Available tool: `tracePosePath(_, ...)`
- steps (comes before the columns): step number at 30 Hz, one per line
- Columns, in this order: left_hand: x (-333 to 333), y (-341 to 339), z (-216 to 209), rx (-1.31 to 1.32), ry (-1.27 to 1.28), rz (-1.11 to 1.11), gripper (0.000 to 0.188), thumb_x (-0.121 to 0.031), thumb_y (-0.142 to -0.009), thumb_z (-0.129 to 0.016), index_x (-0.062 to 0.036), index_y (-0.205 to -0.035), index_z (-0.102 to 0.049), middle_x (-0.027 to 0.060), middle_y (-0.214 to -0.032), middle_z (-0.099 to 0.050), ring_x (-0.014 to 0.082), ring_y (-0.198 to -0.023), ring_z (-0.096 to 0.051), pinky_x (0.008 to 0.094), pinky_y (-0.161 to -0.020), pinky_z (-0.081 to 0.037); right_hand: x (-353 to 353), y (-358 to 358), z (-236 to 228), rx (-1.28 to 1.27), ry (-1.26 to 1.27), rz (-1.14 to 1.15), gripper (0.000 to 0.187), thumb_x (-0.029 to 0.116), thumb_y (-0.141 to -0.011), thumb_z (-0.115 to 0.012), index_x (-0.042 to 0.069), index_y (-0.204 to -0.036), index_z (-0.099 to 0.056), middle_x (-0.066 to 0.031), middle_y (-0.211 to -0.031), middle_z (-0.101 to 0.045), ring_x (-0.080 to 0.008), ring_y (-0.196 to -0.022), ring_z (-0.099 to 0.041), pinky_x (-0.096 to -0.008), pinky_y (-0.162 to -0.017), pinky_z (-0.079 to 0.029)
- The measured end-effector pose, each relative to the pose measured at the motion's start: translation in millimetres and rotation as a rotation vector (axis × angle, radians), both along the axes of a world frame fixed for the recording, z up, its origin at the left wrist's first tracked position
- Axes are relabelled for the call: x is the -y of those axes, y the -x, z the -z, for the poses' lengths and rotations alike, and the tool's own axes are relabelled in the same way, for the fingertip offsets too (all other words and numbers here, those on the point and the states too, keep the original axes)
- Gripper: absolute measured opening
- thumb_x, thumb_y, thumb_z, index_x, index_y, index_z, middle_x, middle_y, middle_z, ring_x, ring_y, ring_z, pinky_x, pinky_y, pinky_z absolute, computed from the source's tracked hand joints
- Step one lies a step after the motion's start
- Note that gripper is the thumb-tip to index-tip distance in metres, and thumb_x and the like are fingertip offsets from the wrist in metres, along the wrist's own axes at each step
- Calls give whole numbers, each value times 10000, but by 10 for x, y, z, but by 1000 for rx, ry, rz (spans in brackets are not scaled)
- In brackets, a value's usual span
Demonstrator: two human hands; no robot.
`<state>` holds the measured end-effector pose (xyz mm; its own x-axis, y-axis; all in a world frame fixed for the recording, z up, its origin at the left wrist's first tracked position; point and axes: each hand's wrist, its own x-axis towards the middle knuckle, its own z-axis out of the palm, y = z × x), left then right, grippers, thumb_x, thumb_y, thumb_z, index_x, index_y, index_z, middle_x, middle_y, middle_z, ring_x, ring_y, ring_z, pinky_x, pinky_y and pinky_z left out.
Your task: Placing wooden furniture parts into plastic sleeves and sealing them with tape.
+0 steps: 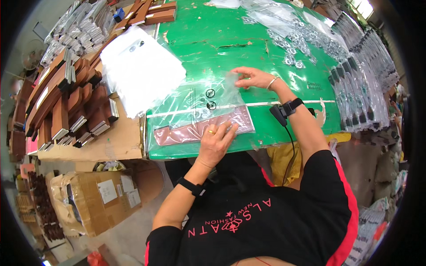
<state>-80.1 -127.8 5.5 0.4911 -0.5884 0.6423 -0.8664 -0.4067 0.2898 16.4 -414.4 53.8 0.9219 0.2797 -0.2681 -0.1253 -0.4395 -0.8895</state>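
A brown flat wooden-looking piece (177, 134) lies inside a clear plastic bag (182, 103) near the table's front edge. The bag's upper part spreads flat beyond the piece and carries black printed marks. My left hand (216, 142) rests on the covered piece, its fingers stretched out and pressing down through the plastic. At the bag's far right corner, my right hand (254, 79) has bent fingers, with thumb and forefinger closed on the plastic edge. A stack of white plastic bags (142, 66) sits just to the left.
Curved brown wooden parts with metal edges (66, 99) are piled at the left. Small bagged hardware (293, 42) lies at the far right of the green table (213, 35). Bagged metal parts (359, 97) stand along the right side. A cardboard box (95, 201) is below left.
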Motion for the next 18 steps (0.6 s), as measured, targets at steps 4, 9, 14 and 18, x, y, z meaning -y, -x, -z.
tracePosePath(4,10,12,3,-10,-28,11,387,-140,-780,-736,-129,-1165,-694,30,-1107,-645,210,-819,-556,329,-740,-486,61,-306,251,107,-54,154,289,311,-837,-794,55,-852,-660,25,-741,-616,-59,-642,-549,-234,-549,-456)
tracePosePath(9,9,-9,14,-10,-24,-7,406,-125,-747,-764,-133,-1148,-704,28,-1097,-647,214,-799,-550,333,-718,-480,-67,-377,426,266,18,335,288,277,-772,-850,71,-807,-651,25,-641,-602,-76,-579,-548,-238,-505,-446)
tracePosePath(14,5,-27,-22,-25,-14,-23,406,-125,-731,-788,-138,-1130,-711,43,-1064,-644,230,-790,-549,343,-702,-470,-242,-214,179,186,-96,602,454,448,-797,-805,42,-952,-673,-23,-734,-652,-106,-622,-617,-244,-495,-473)
tracePosePath(18,27,20,-63,-49,-27,-18,388,-188,-760,-782,-132,-1137,-706,51,-1050,-640,248,-799,-548,356,-711,-470,-153,24,180,-113,98,366,594,573,-738,-807,15,-901,-686,-47,-760,-654,-117,-622,-620,-246,-492,-484)
